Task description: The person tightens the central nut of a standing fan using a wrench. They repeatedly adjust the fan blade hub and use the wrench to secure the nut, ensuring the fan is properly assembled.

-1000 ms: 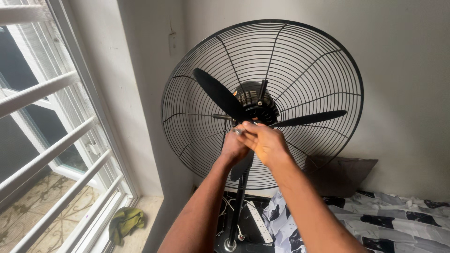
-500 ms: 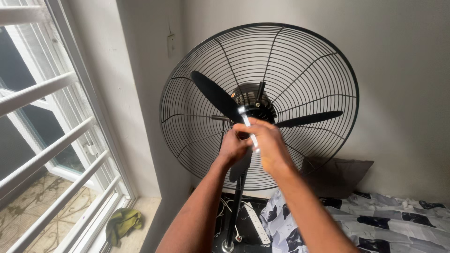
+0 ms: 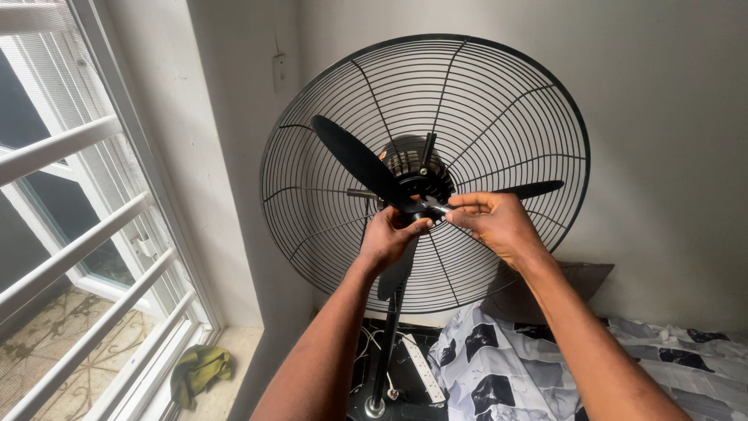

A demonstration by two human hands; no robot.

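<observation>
Fan blades (image 3: pixel 366 168), black and three in number, sat at the middle of a big round wire guard (image 3: pixel 499 101) on a standing fan, against the far wall. Both hands met at the hub (image 3: pixel 417 204). The left hand (image 3: pixel 387 238) was closed around the hub from below, thumb across its front, gripping it at the root of the blade that hung downward. The right hand (image 3: pixel 495 222) came in from the right, its fingertips pinched on a small pale, shiny piece (image 3: pixel 439 210) at the hub's tip; what that piece was could not be told. Behind the hub the dark motor housing (image 3: pixel 413 160) showed through the guard.

Below the hands the fan's black pole (image 3: pixel 387 343) ran down to its base on the floor, where a white power strip (image 3: pixel 425 368) lay just beside it. To the right, near, lay a bed with a black-and-white patterned sheet (image 3: pixel 499 366), and a dark pillow (image 3: pixel 569 281) rested against the wall. On the left stood a window with white bars (image 3: pixel 86 234), and a green cloth (image 3: pixel 199 370) lay crumpled on the floor beneath it.
</observation>
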